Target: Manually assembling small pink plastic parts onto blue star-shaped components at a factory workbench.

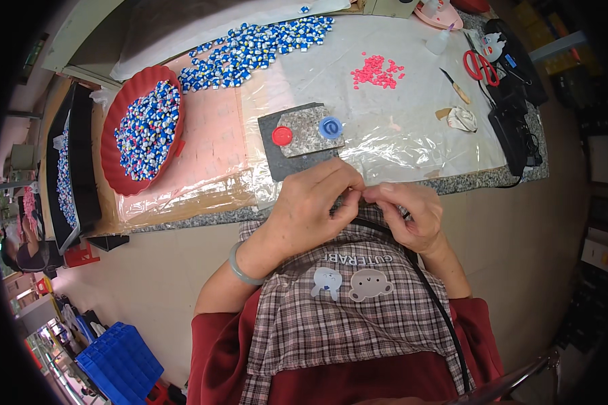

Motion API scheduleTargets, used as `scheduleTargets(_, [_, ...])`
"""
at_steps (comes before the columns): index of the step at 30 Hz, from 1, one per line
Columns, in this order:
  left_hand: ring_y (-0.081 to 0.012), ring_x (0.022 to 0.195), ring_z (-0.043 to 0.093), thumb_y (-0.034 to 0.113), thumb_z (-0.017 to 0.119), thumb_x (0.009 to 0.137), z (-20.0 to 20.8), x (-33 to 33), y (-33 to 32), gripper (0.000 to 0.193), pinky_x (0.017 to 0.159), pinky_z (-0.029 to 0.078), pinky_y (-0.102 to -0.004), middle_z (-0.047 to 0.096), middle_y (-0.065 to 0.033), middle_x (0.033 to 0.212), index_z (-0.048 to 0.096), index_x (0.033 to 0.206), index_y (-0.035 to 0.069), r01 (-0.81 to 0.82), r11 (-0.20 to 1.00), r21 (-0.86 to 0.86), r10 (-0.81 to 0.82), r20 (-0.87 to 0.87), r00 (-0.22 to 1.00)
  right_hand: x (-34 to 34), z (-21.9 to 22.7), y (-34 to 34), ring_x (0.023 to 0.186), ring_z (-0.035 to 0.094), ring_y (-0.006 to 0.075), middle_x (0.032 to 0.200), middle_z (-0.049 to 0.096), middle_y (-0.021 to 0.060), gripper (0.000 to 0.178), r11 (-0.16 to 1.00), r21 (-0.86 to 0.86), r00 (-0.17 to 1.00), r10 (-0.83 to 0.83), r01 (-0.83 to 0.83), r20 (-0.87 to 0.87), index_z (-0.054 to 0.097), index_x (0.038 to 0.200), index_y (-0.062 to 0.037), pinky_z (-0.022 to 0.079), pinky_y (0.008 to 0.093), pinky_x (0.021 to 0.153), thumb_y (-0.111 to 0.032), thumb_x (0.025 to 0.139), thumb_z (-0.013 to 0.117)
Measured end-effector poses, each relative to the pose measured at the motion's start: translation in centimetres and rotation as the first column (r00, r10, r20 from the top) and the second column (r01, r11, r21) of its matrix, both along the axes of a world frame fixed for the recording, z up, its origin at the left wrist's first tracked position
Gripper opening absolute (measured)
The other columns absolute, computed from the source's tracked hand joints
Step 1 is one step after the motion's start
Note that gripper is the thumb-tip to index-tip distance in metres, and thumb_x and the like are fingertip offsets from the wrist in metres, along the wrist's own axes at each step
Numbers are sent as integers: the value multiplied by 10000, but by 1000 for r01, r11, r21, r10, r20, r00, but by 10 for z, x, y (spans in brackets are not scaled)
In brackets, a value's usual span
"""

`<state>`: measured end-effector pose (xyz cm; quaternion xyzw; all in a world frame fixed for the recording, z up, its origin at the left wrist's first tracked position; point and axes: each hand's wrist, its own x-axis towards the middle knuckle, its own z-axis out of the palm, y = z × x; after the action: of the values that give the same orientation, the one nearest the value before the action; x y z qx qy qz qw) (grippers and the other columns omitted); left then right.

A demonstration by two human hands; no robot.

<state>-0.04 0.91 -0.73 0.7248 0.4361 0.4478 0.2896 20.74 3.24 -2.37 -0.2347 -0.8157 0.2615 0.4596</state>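
Fingertips of left hand (315, 202) and right hand (410, 212) meet, pinched on something too small to identify.

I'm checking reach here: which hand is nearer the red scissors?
Right. The right hand sits below and left of the red scissors, at the table's near edge. The left hand is farther left, fingertips meeting the right's.

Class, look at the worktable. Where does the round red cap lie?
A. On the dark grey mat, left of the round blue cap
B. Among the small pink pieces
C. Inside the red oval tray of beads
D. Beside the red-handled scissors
A: the round red cap lies on the dark grey mat, with the round blue cap to its right, apart from tray, scissors and pink pieces.
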Motion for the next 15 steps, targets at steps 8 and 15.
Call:
scheduleTargets(8, [-214, 699, 658, -50, 632, 762, 7, -11, -12, 98, 613, 526, -295, 655, -109, 832, 618, 845, -1, 65, 966, -250, -71, -13, 997, 6, 8, -9, 730, 744, 238, 861, 753, 111, 354, 983, -176, 998, 56, -52, 18, 645, 1120, -18, 588, 316, 666, 107, 791, 680])
scheduleTargets(15, [-204, 769, 666, -72, 560, 803, -10, -55, -63, 185, 708, 534, -298, 694, -108, 914, 675, 934, -9, 248, 831, -498, -228, 103, 968, 22, -14, -26, 735, 737, 220, 852, 749, 104, 137, 869, -461, 932, 298, -177, 205, 724, 979, -4, 581, 307, 667, 22, 848, 693])
